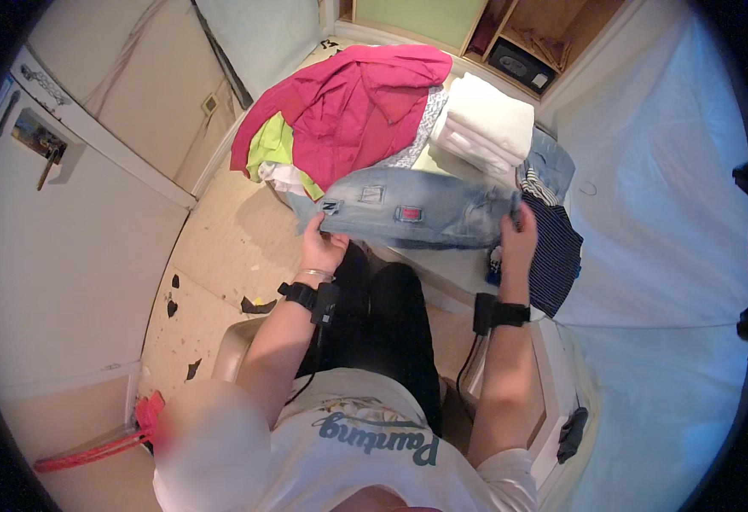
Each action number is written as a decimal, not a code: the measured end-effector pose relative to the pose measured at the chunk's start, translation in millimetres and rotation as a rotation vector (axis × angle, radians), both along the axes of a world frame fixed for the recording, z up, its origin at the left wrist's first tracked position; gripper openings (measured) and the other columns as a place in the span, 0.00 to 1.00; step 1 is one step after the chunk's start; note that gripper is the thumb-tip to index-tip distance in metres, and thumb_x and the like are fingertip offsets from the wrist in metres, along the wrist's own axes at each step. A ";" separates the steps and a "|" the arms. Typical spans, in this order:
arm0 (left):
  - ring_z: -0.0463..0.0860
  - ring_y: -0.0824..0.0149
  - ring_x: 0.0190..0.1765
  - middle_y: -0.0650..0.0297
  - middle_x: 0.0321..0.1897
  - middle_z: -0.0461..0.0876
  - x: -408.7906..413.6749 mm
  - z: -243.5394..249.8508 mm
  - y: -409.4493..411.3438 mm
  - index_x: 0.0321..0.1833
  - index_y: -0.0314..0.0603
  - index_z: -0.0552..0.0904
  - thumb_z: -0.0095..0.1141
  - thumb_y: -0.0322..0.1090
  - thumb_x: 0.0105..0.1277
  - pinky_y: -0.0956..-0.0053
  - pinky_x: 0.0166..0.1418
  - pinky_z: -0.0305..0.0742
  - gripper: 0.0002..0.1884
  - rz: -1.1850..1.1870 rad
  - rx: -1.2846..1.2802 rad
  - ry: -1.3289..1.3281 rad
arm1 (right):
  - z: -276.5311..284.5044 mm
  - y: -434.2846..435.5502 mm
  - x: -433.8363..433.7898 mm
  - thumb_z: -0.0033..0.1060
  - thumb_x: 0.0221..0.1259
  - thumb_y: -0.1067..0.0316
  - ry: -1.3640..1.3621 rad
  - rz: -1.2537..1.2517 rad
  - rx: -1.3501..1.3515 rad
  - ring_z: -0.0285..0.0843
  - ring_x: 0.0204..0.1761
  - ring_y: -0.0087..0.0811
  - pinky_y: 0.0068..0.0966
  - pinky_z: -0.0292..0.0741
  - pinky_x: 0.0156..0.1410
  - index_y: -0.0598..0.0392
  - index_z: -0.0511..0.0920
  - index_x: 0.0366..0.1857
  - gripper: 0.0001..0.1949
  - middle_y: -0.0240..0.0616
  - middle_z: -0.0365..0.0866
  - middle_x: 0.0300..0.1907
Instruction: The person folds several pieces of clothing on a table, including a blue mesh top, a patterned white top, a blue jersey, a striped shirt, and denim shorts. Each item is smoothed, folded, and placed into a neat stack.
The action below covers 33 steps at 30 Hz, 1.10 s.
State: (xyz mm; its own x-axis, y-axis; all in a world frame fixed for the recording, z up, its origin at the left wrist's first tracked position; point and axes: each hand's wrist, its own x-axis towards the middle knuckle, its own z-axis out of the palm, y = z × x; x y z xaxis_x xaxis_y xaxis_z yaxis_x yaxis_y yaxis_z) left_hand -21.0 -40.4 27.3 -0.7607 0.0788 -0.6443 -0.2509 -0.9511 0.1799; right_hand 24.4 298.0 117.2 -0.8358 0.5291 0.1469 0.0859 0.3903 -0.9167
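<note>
A folded pair of light-blue jeans with sewn patches stretches between my two hands above a pale surface. My left hand grips its left end near a dark letter patch. At the right end, my right hand holds the denim between thumb and fingers. Beyond the jeans lies a heap with a magenta garment over a lime-green one. A stack of folded white cloths stands to its right. Beside my right hand are a navy striped garment and another piece of denim.
A white door with a metal handle is at the left. Dark scraps lie on the floor. Wooden shelves holding a black safe stand at the back. A pale sheet covers the right side, with a dark sock-like cloth near its edge.
</note>
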 end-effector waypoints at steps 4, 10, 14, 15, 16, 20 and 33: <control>0.79 0.64 0.49 0.66 0.49 0.82 0.7 -51.8 -18.2 0.50 0.48 0.78 0.58 0.45 0.67 0.68 0.47 0.72 0.14 -0.123 0.098 -0.066 | -80.2 -22.5 8.7 0.65 0.52 0.68 0.014 0.051 0.516 0.73 0.59 0.54 0.42 0.68 0.68 0.63 0.74 0.58 0.26 0.56 0.77 0.56; 0.78 0.58 0.59 0.61 0.57 0.80 -3.5 -25.1 -16.6 0.58 0.43 0.76 0.52 0.40 0.70 0.57 0.61 0.73 0.17 -0.078 -0.038 0.081 | -78.4 -121.4 -1.6 0.66 0.52 0.64 0.095 0.521 0.478 0.70 0.62 0.56 0.45 0.67 0.68 0.60 0.75 0.56 0.25 0.56 0.75 0.59; 0.77 0.58 0.62 0.58 0.60 0.78 0.6 7.9 -26.8 0.63 0.40 0.72 0.50 0.35 0.71 0.56 0.67 0.70 0.19 -0.057 -0.154 0.277 | -78.9 -158.6 -10.3 0.66 0.56 0.61 0.102 0.699 0.381 0.68 0.65 0.55 0.43 0.66 0.70 0.59 0.74 0.59 0.27 0.55 0.72 0.63; 0.77 0.57 0.62 0.58 0.60 0.78 0.8 15.4 -27.7 0.63 0.40 0.72 0.50 0.34 0.72 0.56 0.68 0.69 0.19 -0.031 -0.195 0.308 | -81.0 -164.3 -9.8 0.66 0.57 0.60 0.074 0.731 0.351 0.67 0.66 0.54 0.42 0.65 0.71 0.59 0.74 0.60 0.27 0.55 0.71 0.64; 0.78 0.59 0.59 0.59 0.58 0.78 1.0 26.5 -25.9 0.62 0.39 0.73 0.50 0.33 0.72 0.60 0.67 0.69 0.17 0.010 -0.255 0.279 | -87.4 -168.3 -10.5 0.64 0.60 0.59 0.084 0.750 0.347 0.66 0.67 0.55 0.42 0.64 0.71 0.59 0.71 0.64 0.28 0.57 0.70 0.65; 0.78 0.62 0.59 0.62 0.56 0.79 -1.8 31.3 -12.3 0.61 0.37 0.74 0.52 0.34 0.72 0.62 0.66 0.69 0.17 -0.026 -0.644 0.494 | -105.4 -175.3 -14.6 0.51 0.71 0.51 -0.065 0.727 0.053 0.65 0.69 0.48 0.40 0.62 0.73 0.57 0.65 0.69 0.29 0.49 0.69 0.68; 0.52 0.32 0.76 0.40 0.75 0.56 18.2 26.7 78.9 0.70 0.42 0.69 0.62 0.52 0.63 0.51 0.76 0.53 0.35 -1.181 -1.833 1.268 | -70.7 -42.3 32.3 0.52 0.67 0.39 0.163 0.078 -1.666 0.67 0.68 0.44 0.43 0.63 0.73 0.54 0.62 0.71 0.36 0.42 0.68 0.69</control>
